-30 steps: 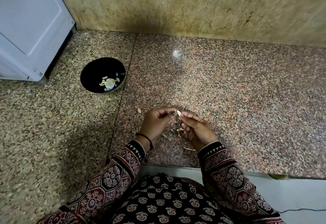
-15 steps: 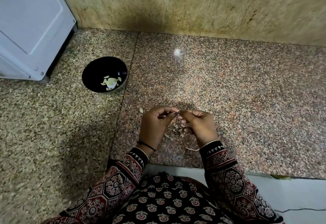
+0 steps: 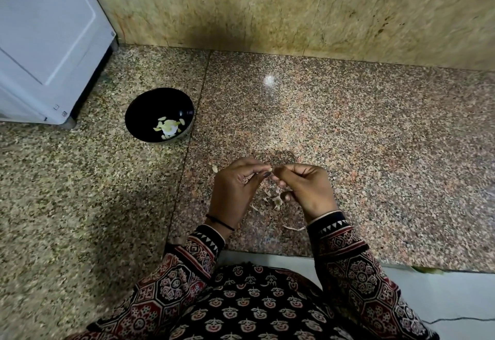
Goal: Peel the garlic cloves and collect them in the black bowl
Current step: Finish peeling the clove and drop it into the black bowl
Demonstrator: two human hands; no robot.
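My left hand (image 3: 237,189) and my right hand (image 3: 305,189) meet fingertip to fingertip above the granite counter (image 3: 375,152). Between them they pinch a small pale garlic clove (image 3: 270,170), of which only a sliver shows. Below my hands lie loose papery garlic skins (image 3: 277,201). The black bowl (image 3: 144,109) stands to the upper left of my hands, well apart from them. Several peeled cloves (image 3: 168,126) lie at its bottom.
A white appliance (image 3: 45,45) stands at the far left, close behind the bowl. A tan stone wall (image 3: 294,7) closes off the back. The counter's front edge (image 3: 267,252) runs just under my wrists. A stray skin strip (image 3: 293,228) lies near my right sleeve.
Both hands have closed up around the clove, so less of it shows. My right hand turned knuckles-up. The bowl has not moved.
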